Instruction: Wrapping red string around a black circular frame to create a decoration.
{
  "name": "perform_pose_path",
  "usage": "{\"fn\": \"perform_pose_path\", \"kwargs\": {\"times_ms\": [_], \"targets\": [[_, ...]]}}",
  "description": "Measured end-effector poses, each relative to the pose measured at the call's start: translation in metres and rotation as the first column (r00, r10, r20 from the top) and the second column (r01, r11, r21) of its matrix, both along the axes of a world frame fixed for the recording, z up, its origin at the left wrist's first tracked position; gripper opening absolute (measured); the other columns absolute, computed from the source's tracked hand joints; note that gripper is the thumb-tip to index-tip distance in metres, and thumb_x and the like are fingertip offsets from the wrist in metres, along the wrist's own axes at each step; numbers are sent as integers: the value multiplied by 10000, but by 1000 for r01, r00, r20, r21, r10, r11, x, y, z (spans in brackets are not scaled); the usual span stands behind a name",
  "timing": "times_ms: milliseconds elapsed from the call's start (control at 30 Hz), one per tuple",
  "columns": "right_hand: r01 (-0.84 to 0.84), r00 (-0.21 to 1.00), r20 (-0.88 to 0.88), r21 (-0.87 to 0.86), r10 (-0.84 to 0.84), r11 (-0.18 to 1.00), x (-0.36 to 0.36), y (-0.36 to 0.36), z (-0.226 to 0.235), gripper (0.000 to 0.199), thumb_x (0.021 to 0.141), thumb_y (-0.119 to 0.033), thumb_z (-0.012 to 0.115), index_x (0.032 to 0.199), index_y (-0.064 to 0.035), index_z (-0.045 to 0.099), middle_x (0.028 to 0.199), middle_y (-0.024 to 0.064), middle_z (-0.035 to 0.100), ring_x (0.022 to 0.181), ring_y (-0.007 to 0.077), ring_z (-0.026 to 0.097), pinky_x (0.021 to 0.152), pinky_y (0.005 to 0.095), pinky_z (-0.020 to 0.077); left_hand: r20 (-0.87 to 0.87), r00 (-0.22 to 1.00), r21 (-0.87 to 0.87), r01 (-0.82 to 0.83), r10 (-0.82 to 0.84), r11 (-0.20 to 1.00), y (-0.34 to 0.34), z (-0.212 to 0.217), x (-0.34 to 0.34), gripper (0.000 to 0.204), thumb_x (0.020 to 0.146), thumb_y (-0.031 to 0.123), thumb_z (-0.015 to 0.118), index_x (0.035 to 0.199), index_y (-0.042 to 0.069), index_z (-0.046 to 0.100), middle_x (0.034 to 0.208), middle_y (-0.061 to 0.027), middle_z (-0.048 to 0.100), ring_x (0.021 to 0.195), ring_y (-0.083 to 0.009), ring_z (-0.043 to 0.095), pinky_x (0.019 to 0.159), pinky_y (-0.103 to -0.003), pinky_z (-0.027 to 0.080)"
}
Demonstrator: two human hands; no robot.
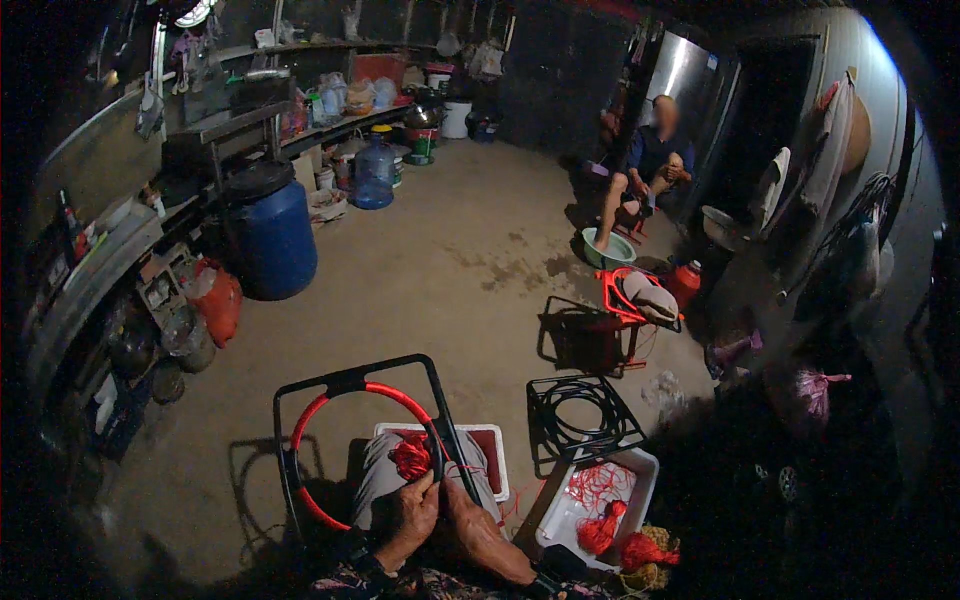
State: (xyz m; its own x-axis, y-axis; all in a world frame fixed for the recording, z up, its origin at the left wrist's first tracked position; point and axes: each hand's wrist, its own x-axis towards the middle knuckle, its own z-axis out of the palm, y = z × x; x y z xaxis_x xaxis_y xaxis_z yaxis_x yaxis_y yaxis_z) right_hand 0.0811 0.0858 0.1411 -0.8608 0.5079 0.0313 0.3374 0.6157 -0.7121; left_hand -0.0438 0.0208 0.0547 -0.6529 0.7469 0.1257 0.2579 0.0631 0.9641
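Along the left wall stands a blue barrel (pixel 270 240) with a dark lid, a clear blue water jug (pixel 373 178) beyond it and a red bag (pixel 216 302) nearer, beneath the cluttered counter (pixel 335 127). On the right, a seated person (pixel 655 155) has a foot in a green basin (pixel 622 250); nearer stand a red-framed stool (pixel 632 318) and a red thermos (pixel 685 282). Black square frames (pixel 632 436) with rings lie beside the wearer's work, next to a white tray (pixel 651 472) holding red cord (pixel 600 530). A second white-rimmed tray (pixel 497 460) sits partly hidden behind the grey-trousered knee. The black frame with a red-wrapped ring (pixel 348 381) stands tilted over the lap, a red cord bundle (pixel 410 457) inside it. Both forearms rise from the lower edge and converge at the frame's right side: the left hand (pixel 408 520) has its fingers closed on the ring; the right hand (pixel 474 525) is close alongside, its fingers' state impossible to tell.
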Motion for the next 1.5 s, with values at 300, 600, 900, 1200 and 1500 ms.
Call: {"fn": "perform_pose_path", "kwargs": {"times_ms": [300,600,900,1200,1500], "targets": [[-1,1000,9,89,0,996,1,5,8,671,797,-4,543,1403,-63,261,1177,270,500,1016,455,560,794,481,482,-212,968,57,-124,133,991,-1,16,20,173,815,34,518,944,-22,620,806,-273,609,758,-410,619,630,-412,480],[-193,965,213,184,153,964,7,35,18,678,758,-106,618,1377,-111,342,1111,227,572,988,394,601,743,437,519,-415,907,-331,-83,-66,940,-13,-50,23,106,690,77,558,782,25,567,708,-251,583,670,-438,580,540,-505,417],[-311,929,227,43,294,949,-19,81,14,510,783,-168,621,1258,-88,453,1005,195,604,943,339,620,767,405,507,-300,953,5,49,-45,999,-11,45,34,229,823,114,551,1021,32,635,986,-176,651,920,-365,611,791,-441,474],[-532,816,465,372,344,760,-77,79,-62,362,815,-214,610,1139,-62,551,908,171,621,887,290,637,785,376,492,-649,702,-286,130,-292,949,-21,-20,35,106,748,137,564,717,37,582,697,-182,594,680,-397,583,655,-478,471],[-298,954,-120,-249,275,922,-82,61,9,272,890,-260,539,1023,-33,610,826,129,626,806,217,626,767,321,477,-532,830,-221,58,-170,974,-29,5,46,229,786,206,575,621,47,561,565,-216,545,523,-401,562,502,-490,447]]}}
